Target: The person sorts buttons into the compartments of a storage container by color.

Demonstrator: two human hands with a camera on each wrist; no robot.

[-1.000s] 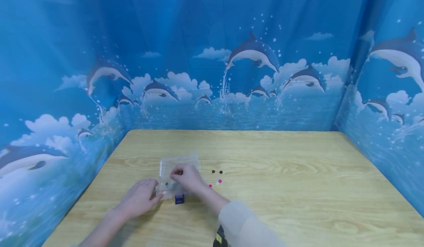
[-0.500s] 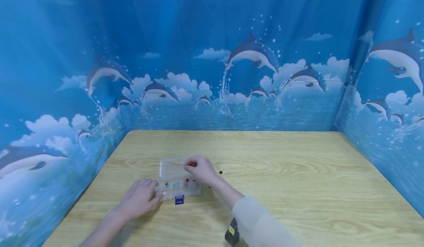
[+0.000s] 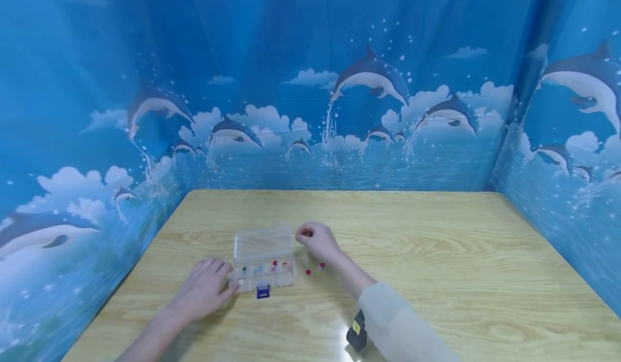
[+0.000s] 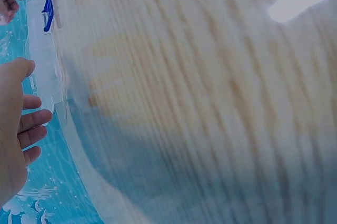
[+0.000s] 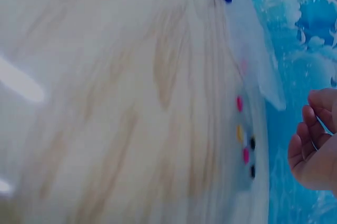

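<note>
A clear plastic box (image 3: 285, 281) sits on the left part of the wood-grained surface (image 3: 436, 265), its lid (image 3: 262, 245) laid back on the far side and a blue latch (image 3: 263, 292) at its front edge. The person's left hand (image 3: 206, 284) rests at the box's left end, fingers loosely extended, thumb at the near corner; that grip is relaxed and closes round nothing. The right hand (image 3: 317, 240) hovers just to the right of the lid, its fingers bent and the tips drawn close together; I cannot tell whether that grip has hold of anything.

Beneath and near it, small discs lie loose beside the box: a pink disc (image 5: 239, 103), another pink one, a yellow disc (image 5: 239, 133) and two black discs (image 5: 253, 171). Inside the box I can see a red disc (image 3: 275, 263), something pale blue, and a dark green piece (image 3: 244, 269). A white piece (image 3: 241, 282) shows near the left thumb. Behind everything hangs a blue backdrop (image 3: 281, 70) printed with leaping dolphins.
</note>
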